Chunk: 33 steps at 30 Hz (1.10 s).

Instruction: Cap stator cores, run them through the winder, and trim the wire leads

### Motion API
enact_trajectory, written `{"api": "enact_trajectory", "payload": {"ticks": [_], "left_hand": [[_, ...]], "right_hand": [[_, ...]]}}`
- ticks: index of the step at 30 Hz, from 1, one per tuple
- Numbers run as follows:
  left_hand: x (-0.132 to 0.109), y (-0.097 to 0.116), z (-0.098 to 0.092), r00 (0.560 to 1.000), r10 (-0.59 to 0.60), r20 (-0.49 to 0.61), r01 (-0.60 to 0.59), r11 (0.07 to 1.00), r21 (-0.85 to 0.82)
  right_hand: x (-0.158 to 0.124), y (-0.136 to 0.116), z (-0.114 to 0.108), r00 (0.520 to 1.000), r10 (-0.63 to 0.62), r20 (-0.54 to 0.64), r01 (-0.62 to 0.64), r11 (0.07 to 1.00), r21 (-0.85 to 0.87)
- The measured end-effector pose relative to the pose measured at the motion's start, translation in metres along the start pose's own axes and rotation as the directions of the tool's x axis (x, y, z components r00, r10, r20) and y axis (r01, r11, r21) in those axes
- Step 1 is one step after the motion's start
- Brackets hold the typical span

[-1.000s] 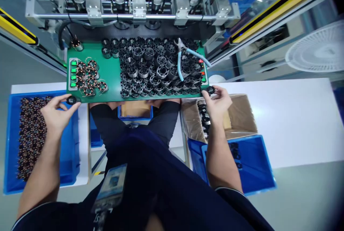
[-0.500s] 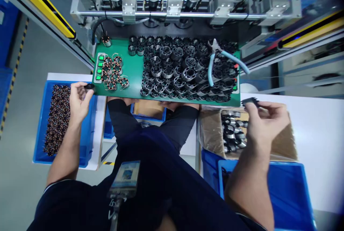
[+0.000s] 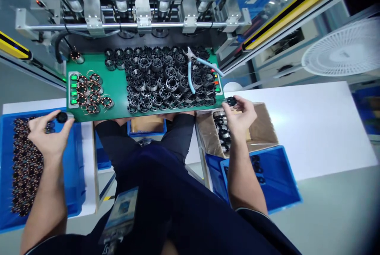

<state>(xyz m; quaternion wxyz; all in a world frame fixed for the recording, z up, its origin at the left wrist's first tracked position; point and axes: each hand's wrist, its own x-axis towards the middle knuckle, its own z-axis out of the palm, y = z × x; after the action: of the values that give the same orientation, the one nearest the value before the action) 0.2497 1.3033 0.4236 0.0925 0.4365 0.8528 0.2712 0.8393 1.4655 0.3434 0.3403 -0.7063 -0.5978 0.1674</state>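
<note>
My left hand [image 3: 52, 134] pinches a small stator core with a black end [image 3: 62, 117] between thumb and fingers, just off the left end of the green work plate [image 3: 115, 93]. Beyond the plate's right front corner, my right hand [image 3: 241, 117] grips a black toothed stator core [image 3: 230, 101] in its fingertips. Rows of bare stator cores [image 3: 172, 84] crowd the plate's middle and right, stacked in places. Several copper-wound stators [image 3: 95, 88] with loose wire ends stand at its left. Blue-handled cutting pliers [image 3: 190, 71] lie on top of the bare cores.
Behind the plate is a machine with metal heads along a rail [image 3: 142, 25]. A blue bin [image 3: 73, 168] of wound stators is at left. A cardboard box [image 3: 264, 124] of cores and a blue bin [image 3: 282, 184] sit at right. A white fan [image 3: 344, 51] stands farther back.
The view has swung to the right. Both hands still hold their stator cores; the right one has come in closer to the plate's right corner, and the left core has turned its black end into view.
</note>
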Motion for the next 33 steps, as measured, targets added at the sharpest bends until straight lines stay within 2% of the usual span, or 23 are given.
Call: {"api": "enact_trajectory", "payload": {"ticks": [2, 4, 5, 7, 9, 11, 13, 14, 16, 18, 19, 21, 23, 25, 28, 30, 33], "left_hand": [[0.012, 0.044, 0.007, 0.998, 0.040, 0.042, -0.039, 0.999, -0.015], [0.022, 0.069, 0.006, 0.996, 0.077, 0.047, -0.076, 0.997, -0.013], [0.026, 0.073, 0.001, 0.995, 0.089, 0.035, -0.089, 0.996, -0.006], [0.033, 0.065, -0.015, 0.994, 0.107, -0.014, -0.107, 0.994, 0.002], [0.042, 0.051, -0.035, 0.986, 0.143, -0.090, -0.145, 0.989, -0.021], [0.059, 0.049, -0.051, 0.964, 0.216, -0.153, -0.230, 0.969, -0.085], [0.085, 0.073, -0.055, 0.941, 0.310, -0.137, -0.331, 0.929, -0.164], [0.102, 0.093, -0.052, 0.934, 0.350, -0.075, -0.358, 0.913, -0.197], [0.142, 0.147, -0.036, 0.882, 0.471, 0.017, -0.457, 0.862, -0.221], [0.185, 0.204, -0.009, 0.825, 0.561, 0.070, -0.544, 0.822, -0.169], [0.206, 0.230, 0.007, 0.816, 0.567, 0.114, -0.549, 0.821, -0.156], [0.245, 0.274, 0.042, 0.835, 0.516, 0.193, -0.503, 0.857, -0.117], [0.277, 0.304, 0.076, 0.857, 0.460, 0.234, -0.463, 0.885, -0.045], [0.301, 0.321, 0.108, 0.866, 0.431, 0.252, -0.447, 0.894, 0.007], [0.324, 0.330, 0.142, 0.864, 0.419, 0.277, -0.451, 0.890, 0.060], [0.332, 0.330, 0.156, 0.848, 0.430, 0.309, -0.474, 0.877, 0.079], [0.339, 0.327, 0.163, 0.802, 0.477, 0.359, -0.536, 0.841, 0.078]], "right_hand": [[0.001, -0.002, -0.001, 1.000, 0.001, 0.022, -0.001, 1.000, 0.014], [0.007, -0.009, -0.003, 0.997, -0.014, 0.071, 0.012, 0.999, 0.032], [0.013, -0.014, -0.005, 0.995, -0.031, 0.091, 0.027, 0.999, 0.041], [0.034, -0.032, -0.012, 0.992, -0.083, 0.096, 0.078, 0.995, 0.060], [0.067, -0.059, -0.020, 0.986, -0.155, 0.065, 0.149, 0.985, 0.084], [0.109, -0.095, -0.027, 0.969, -0.242, 0.045, 0.236, 0.966, 0.105], [0.156, -0.139, -0.028, 0.937, -0.342, 0.076, 0.333, 0.936, 0.111], [0.178, -0.162, -0.026, 0.888, -0.438, 0.140, 0.432, 0.899, 0.073], [0.221, -0.207, -0.014, 0.817, -0.523, 0.243, 0.541, 0.841, -0.006], [0.257, -0.246, 0.006, 0.799, -0.483, 0.359, 0.550, 0.828, -0.108], [0.272, -0.262, 0.018, 0.788, -0.460, 0.408, 0.558, 0.815, -0.158], [0.298, -0.285, 0.044, 0.775, -0.443, 0.451, 0.572, 0.795, -0.201], [0.318, -0.296, 0.069, 0.771, -0.435, 0.465, 0.578, 0.784, -0.224], [0.334, -0.299, 0.092, 0.768, -0.421, 0.482, 0.581, 0.775, -0.249], [0.350, -0.295, 0.115, 0.744, -0.407, 0.530, 0.602, 0.752, -0.268], [0.358, -0.291, 0.123, 0.715, -0.404, 0.570, 0.628, 0.731, -0.269], [0.369, -0.289, 0.126, 0.668, -0.413, 0.619, 0.674, 0.688, -0.268]]}}
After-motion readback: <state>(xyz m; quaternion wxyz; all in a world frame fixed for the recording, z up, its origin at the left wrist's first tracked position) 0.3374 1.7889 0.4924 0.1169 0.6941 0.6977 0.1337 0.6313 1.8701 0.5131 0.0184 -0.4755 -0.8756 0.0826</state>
